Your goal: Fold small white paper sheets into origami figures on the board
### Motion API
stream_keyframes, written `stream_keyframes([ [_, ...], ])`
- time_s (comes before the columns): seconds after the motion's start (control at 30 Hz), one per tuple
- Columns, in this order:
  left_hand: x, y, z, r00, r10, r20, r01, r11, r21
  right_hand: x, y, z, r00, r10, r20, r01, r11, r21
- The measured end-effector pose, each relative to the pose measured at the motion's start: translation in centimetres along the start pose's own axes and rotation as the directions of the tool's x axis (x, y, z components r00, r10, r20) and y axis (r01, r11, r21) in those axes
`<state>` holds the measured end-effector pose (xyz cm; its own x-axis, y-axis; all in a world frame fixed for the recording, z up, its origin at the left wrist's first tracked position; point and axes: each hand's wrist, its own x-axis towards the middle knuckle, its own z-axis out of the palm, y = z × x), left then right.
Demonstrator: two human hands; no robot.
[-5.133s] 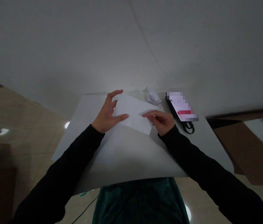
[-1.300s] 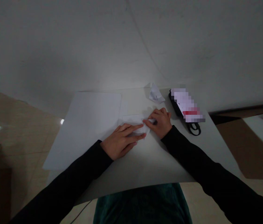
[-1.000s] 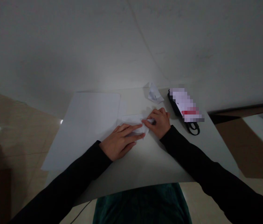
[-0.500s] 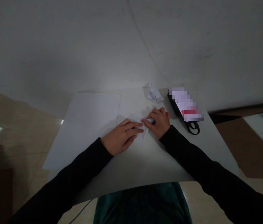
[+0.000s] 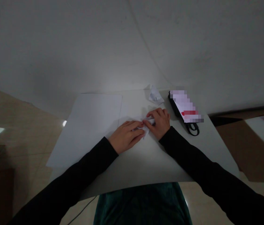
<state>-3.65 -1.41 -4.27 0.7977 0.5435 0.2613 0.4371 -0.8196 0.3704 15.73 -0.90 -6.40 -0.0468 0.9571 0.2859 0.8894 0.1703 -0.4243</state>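
Observation:
Between my two hands lies a piece of folded white paper [image 5: 146, 131], low on the white table [image 5: 146, 165] and largely covered by my fingers. My left hand [image 5: 128, 135] comes at it from the left, thumb and fingers closed on its near-left part. From the right, my right hand [image 5: 157, 122] pinches the paper with thumb and curled fingers. The fingertips of both hands almost meet at its middle. Just beyond them stands a small folded paper shape [image 5: 155, 95] with a pointed top.
Large white paper sheets [image 5: 94, 118] cover the table's left side. At right a lit phone [image 5: 185, 106], its screen blurred out, rests on a black object with a strap loop [image 5: 194, 129]. A grey wall [image 5: 113, 47] rises behind. A cardboard box [image 5: 244, 150] stands beyond the right edge.
My left hand has shifted slightly right and its fingers have drawn in on the folded paper. My right hand stays almost in place, still pinching it. The view has moved a little.

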Motion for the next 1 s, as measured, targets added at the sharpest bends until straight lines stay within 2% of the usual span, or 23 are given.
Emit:
stream_keyframes([
  [0.1,0.6,0.3,0.1,0.998,-0.066,-0.012,0.065,0.998,-0.022,-1.0,0.0,-0.8,0.993,-0.079,-0.088,0.079,0.997,-0.007],
  [0.17,0.9,0.4,0.3,0.996,-0.089,-0.014,0.089,0.996,-0.030,-2.0,0.0,-1.3,0.973,-0.209,-0.096,0.210,0.978,0.009],
  [0.27,1.0,0.6,0.4,0.994,-0.112,-0.015,0.112,0.993,-0.029,-3.4,0.4,-1.7,0.908,-0.406,-0.104,0.413,0.908,0.061],
  [0.47,0.9,0.8,0.2,0.989,-0.151,-0.005,0.151,0.988,-0.036,-4.5,1.6,-1.3,0.807,-0.563,-0.180,0.577,0.816,0.036],
  [0.57,1.1,0.9,0.0,0.986,-0.164,0.007,0.164,0.985,-0.048,-4.5,1.9,-1.3,0.781,-0.592,-0.197,0.609,0.793,0.032],
  [0.8,1.3,0.6,-0.1,0.985,-0.172,0.025,0.173,0.980,-0.093,-4.4,2.3,-1.4,0.782,-0.602,-0.161,0.615,0.787,0.049],
  [1.0,0.8,0.5,-0.1,0.985,-0.169,0.026,0.171,0.976,-0.135,-4.4,1.9,-1.4,0.763,-0.617,-0.192,0.632,0.774,0.024],
])
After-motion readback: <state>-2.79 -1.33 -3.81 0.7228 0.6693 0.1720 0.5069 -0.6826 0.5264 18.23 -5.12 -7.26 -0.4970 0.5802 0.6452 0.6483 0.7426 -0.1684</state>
